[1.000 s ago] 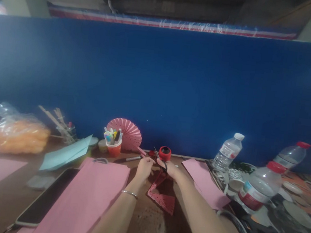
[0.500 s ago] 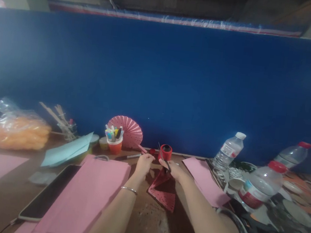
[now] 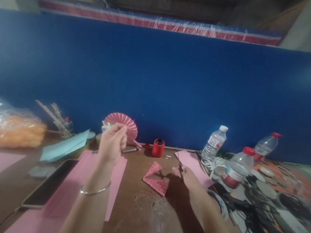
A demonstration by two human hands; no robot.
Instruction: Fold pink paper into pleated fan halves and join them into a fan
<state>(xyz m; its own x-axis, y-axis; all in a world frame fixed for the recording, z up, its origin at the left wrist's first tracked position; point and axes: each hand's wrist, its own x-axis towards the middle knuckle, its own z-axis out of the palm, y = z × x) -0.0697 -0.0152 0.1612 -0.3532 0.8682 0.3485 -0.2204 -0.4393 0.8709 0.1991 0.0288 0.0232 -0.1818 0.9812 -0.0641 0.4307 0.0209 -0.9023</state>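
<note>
My left hand [image 3: 113, 142] is raised over the pink sheets [image 3: 119, 172], its fingers curled closed; what they hold, if anything, is hidden. Behind it, a round pleated pink paper fan [image 3: 128, 122] stands against the blue panel and is partly covered by the hand. To the right, my right hand [image 3: 186, 175] is closed on a pair of scissors [image 3: 181, 168], the blades pointing away and up. Between the hands a folded pink paper piece with punched holes [image 3: 156, 182] lies on the table. A red round container [image 3: 158, 148] stands behind it.
A phone [image 3: 52, 185] lies left beside the pink sheets, near a blue paper [image 3: 64, 146] and a bag of orange snacks [image 3: 13, 130]. At right are a white-capped bottle [image 3: 214, 142], a red-capped bottle [image 3: 238, 169], cables and clutter. A pen [image 3: 129, 150] lies at the back.
My left hand has lifted and moved left, away from the folded paper. My right hand has drawn off to the right with the scissors, leaving the folded paper uncovered. The view has shifted slightly.
</note>
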